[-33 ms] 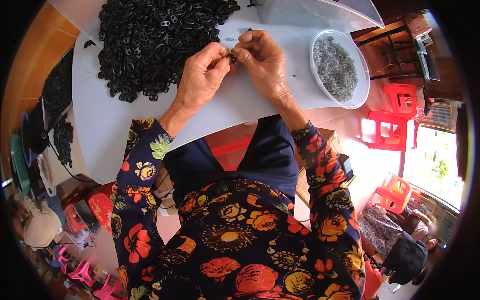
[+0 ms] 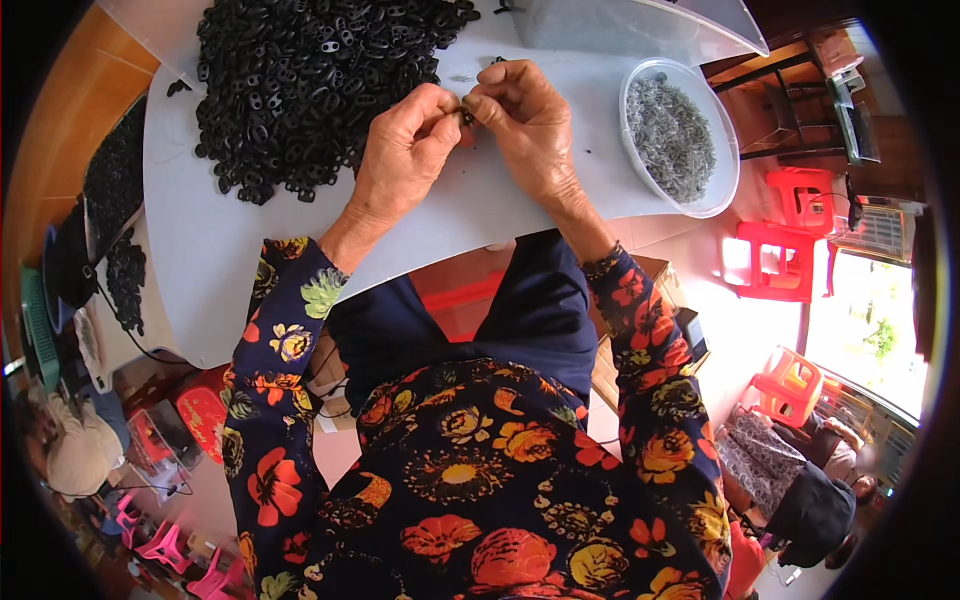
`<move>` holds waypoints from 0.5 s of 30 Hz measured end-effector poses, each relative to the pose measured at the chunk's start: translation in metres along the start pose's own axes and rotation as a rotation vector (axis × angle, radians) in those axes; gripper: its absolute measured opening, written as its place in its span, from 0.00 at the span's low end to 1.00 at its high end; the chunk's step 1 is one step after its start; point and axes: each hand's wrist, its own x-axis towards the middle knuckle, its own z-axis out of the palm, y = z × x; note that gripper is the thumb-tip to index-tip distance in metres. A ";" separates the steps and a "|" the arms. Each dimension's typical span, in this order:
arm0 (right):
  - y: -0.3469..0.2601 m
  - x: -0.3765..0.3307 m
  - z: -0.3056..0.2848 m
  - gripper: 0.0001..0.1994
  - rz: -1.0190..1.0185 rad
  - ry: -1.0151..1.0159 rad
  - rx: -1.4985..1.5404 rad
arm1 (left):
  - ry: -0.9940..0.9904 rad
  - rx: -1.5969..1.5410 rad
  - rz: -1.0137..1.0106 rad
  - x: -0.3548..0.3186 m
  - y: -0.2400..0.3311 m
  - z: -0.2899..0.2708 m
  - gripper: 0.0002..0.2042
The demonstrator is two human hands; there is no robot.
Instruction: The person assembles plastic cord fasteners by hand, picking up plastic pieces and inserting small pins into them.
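Note:
Over the pale tabletop (image 2: 400, 250), my left hand (image 2: 408, 145) and my right hand (image 2: 530, 125) meet at their fingertips. Both are closed in a pinch on a small dark piece (image 2: 466, 117), mostly hidden by the fingers, so its exact shape cannot be made out. Just left of and beyond my left hand spreads a large heap of flat black oval plastic pieces with two holes (image 2: 310, 90). To the right of my right hand stands a round clear tub (image 2: 722, 185) holding many small silvery wire pieces (image 2: 670, 135), perhaps springs.
A clear plastic bin (image 2: 640, 28) is at the table's far side. More black pieces (image 2: 125, 280) lie on a surface at the left. Red stools (image 2: 775, 262) stand off to the right. Other people are seated at lower right (image 2: 770, 460) and lower left (image 2: 85, 445).

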 end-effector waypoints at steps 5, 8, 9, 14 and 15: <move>-0.001 -0.001 0.006 0.04 -0.066 0.011 -0.113 | 0.044 0.029 0.049 0.001 -0.002 0.002 0.03; -0.009 0.000 0.004 0.05 -0.018 -0.013 -0.199 | 0.032 0.036 0.059 0.003 -0.003 -0.004 0.04; -0.009 0.001 0.002 0.05 -0.019 -0.014 -0.199 | 0.015 -0.004 0.034 0.004 -0.006 -0.005 0.04; -0.006 0.000 0.000 0.07 -0.024 -0.059 -0.189 | -0.021 -0.028 -0.006 0.003 -0.002 -0.006 0.04; -0.007 -0.001 0.001 0.07 -0.021 -0.060 -0.189 | -0.009 -0.031 0.000 0.002 -0.003 -0.005 0.04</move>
